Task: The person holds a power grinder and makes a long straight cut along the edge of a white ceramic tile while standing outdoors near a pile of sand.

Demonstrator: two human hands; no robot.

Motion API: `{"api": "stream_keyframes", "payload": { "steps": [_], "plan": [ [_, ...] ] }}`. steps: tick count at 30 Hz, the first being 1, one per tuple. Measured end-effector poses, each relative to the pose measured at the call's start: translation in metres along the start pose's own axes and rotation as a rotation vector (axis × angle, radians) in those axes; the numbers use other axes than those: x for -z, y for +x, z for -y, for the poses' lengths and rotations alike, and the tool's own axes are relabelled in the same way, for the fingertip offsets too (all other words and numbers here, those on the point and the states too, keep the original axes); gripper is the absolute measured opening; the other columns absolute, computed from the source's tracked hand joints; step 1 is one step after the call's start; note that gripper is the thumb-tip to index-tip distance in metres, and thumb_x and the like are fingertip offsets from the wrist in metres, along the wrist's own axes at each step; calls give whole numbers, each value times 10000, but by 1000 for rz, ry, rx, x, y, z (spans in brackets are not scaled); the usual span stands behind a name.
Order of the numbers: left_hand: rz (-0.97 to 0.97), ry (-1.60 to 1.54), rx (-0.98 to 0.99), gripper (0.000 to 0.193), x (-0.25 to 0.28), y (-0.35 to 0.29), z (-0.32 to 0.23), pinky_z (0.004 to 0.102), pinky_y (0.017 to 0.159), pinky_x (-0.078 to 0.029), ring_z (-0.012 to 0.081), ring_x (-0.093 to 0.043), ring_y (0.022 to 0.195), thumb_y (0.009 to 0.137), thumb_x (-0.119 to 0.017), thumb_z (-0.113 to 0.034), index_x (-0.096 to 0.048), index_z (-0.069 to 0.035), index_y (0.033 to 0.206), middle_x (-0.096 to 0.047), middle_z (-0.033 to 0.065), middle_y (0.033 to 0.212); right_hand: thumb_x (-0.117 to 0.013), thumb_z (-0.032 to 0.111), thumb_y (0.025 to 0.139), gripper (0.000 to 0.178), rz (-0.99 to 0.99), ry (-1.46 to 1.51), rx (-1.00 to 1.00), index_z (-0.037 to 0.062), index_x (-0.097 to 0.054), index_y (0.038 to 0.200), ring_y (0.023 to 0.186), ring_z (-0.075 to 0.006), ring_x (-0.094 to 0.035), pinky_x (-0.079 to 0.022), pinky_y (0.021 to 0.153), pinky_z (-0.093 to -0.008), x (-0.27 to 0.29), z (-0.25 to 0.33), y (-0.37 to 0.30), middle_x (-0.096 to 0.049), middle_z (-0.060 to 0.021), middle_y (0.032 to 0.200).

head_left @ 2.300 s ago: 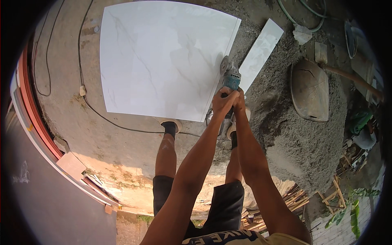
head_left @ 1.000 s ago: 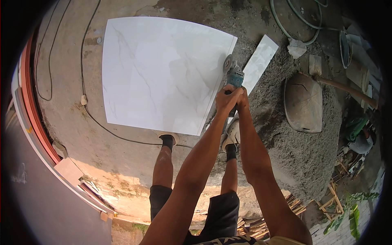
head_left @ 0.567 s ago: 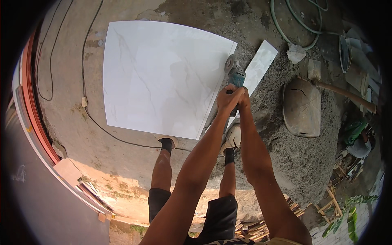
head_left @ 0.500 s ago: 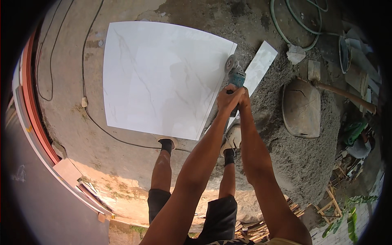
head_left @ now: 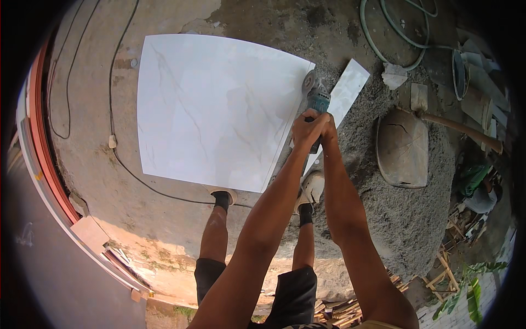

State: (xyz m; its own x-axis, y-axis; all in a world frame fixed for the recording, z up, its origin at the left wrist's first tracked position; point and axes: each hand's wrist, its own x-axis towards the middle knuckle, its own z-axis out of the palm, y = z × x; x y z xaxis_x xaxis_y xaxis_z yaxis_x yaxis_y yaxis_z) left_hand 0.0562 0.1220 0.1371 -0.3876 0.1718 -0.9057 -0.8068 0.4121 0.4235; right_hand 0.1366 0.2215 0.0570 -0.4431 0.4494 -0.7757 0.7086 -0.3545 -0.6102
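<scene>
Both my hands are wrapped round a teal and black angle grinder. My left hand grips its body from the left, and my right hand closes round it on the right, partly hidden behind the left. The grinder's disc lies over the right edge of a large white marbled tile, near its far right corner; whether it touches cannot be told. A thin line runs along that edge. To the right of the grinder lies a narrow tile strip, set at an angle on the ground.
A dark cable with a pale connector curves past the tile to my feet. On the right, a shovel with a wooden handle rests on a heap of grey sand. A green hose coils at the far right, near a broken chunk.
The view has shifted slightly, so the tile and ground sit a little lower. My hands keep the same hold, and the grinder stays at nearly the same place on the tile's edge.
</scene>
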Motion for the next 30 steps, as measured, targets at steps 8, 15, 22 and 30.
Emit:
{"api": "stream_keyframes", "payload": {
  "steps": [8,15,22,30],
  "plan": [
    [0,-22,-13,427,-5,1,-17,432,882,-518,313,-689,994,621,-767,-463,-756,-118,873,-729,128,995,-736,247,804,322,71,16,123,-50,-663,904,670,-174,-602,-490,579,-384,10,-8,23,-678,-106,808],
    [24,-41,-13,441,-13,2,-32,415,867,-525,304,-693,981,615,-762,-462,-757,-100,869,-730,126,992,-723,231,820,321,68,-196,242,-65,-658,925,671,-178,-605,-490,583,-396,22,4,36,-669,-98,808],
    [26,-48,-26,440,-17,3,-45,407,851,-533,302,-698,961,613,-762,-456,-758,-98,870,-730,126,974,-667,232,857,234,50,-197,231,17,-691,946,706,-166,-596,-500,653,-366,23,20,38,-670,-73,800],
    [-23,-10,-31,461,-20,12,-47,423,876,-522,320,-692,985,605,-766,-477,-757,-88,853,-724,138,995,-708,258,837,294,108,-216,376,-32,-677,873,662,-156,-574,-489,599,-375,25,16,55,-665,-81,775]
  ]
}}
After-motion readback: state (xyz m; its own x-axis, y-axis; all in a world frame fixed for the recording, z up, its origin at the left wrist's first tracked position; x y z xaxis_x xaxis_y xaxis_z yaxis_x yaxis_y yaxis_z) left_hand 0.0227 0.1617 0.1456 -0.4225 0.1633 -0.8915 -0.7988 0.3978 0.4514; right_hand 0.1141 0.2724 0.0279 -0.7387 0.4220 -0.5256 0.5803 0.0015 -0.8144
